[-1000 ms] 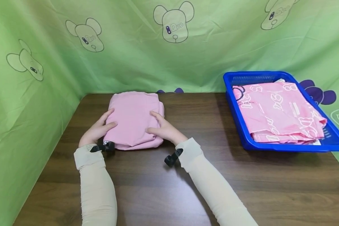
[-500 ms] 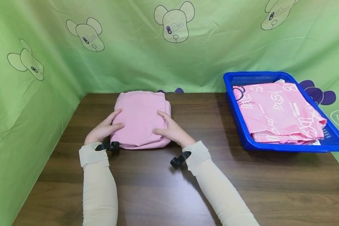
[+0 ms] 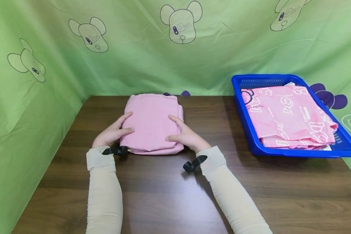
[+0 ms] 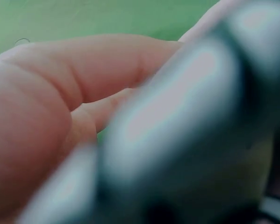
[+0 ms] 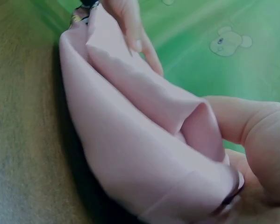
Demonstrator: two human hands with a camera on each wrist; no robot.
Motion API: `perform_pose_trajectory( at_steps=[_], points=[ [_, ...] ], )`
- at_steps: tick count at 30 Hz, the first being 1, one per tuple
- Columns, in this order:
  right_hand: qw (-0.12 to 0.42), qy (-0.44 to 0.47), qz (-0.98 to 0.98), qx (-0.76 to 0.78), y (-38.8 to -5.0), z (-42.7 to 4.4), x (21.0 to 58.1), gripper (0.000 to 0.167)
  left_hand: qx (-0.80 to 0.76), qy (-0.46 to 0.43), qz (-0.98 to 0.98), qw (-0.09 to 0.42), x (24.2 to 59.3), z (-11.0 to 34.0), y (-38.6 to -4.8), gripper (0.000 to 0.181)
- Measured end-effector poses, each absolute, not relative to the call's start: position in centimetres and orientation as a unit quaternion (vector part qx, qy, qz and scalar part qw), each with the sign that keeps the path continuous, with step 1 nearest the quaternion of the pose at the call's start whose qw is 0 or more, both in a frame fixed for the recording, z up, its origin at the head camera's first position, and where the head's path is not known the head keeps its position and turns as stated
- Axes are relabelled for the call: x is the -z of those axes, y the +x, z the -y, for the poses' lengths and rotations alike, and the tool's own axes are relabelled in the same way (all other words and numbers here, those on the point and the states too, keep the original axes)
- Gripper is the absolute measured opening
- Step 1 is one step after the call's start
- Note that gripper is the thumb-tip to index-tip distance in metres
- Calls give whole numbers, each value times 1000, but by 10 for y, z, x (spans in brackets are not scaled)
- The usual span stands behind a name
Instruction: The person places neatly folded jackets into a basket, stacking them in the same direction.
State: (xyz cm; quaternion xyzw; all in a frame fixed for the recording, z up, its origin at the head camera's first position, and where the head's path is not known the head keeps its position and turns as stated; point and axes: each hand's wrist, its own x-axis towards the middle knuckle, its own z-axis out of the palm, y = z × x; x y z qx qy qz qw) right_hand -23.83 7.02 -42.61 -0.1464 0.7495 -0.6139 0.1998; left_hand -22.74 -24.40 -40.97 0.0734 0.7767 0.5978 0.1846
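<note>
A folded plain pink cloth [image 3: 152, 123] lies toward the back left of the table, its layers stacked into a thick rectangle. My left hand [image 3: 112, 131] holds its left side and my right hand [image 3: 188, 135] its right side, both thumbs over the top. Seen from the right wrist, the cloth [image 5: 130, 135] sags in loose folds between the hands, with a dark shadow along its lower edge. Fingers of the right hand [image 5: 266, 144] reach beneath its near end. A blurred pale-and-dark shape covers much of the left wrist view, beside the left hand [image 4: 102, 65].
A blue plastic basket [image 3: 247, 130] stands at the right of the brown wooden table [image 3: 152, 195]. In it lies a folded pink cloth with white print [image 3: 286, 113]. A green curtain [image 3: 134, 65] with bear heads rises behind and at the left.
Both hands have shifted right across the table, carrying or sliding the folded pink cloth with them. Their grip looks the same. The basket has stayed where it was.
</note>
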Motion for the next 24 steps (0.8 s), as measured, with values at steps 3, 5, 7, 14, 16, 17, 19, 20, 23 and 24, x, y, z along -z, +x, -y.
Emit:
perform_pose_trajectory(
  at_steps=[3, 5, 7, 14, 16, 17, 19, 20, 23, 24],
  points=[
    [204, -143, -742, 622, -237, -73, 424, 98, -592, 75, -781, 186, 411, 241, -229, 81],
    [206, -140, -738, 628, -237, -74, 422, 99, -588, 76, -783, 187, 411, 239, -230, 82],
    [207, -134, -734, 633, -238, -75, 422, 100, -584, 78, -785, 189, 411, 237, -231, 83],
    [203, -118, -720, 653, -240, -83, 422, 100, -564, 93, -800, 182, 413, 231, -234, 86],
    [198, -113, -720, 656, -240, -85, 422, 97, -566, 97, -797, 185, 414, 229, -235, 88],
    [197, -109, -718, 658, -241, -87, 421, 95, -569, 97, -795, 187, 415, 228, -236, 89],
    [194, -100, -717, 662, -241, -90, 421, 92, -573, 97, -791, 193, 415, 225, -236, 92],
    [194, -95, -716, 664, -242, -91, 421, 91, -574, 97, -789, 196, 415, 223, -237, 93],
    [199, -81, -711, 670, -242, -95, 421, 90, -574, 95, -788, 202, 416, 220, -237, 96],
    [201, -80, -710, 670, -243, -96, 421, 90, -572, 95, -789, 203, 416, 219, -237, 96]
  ],
)
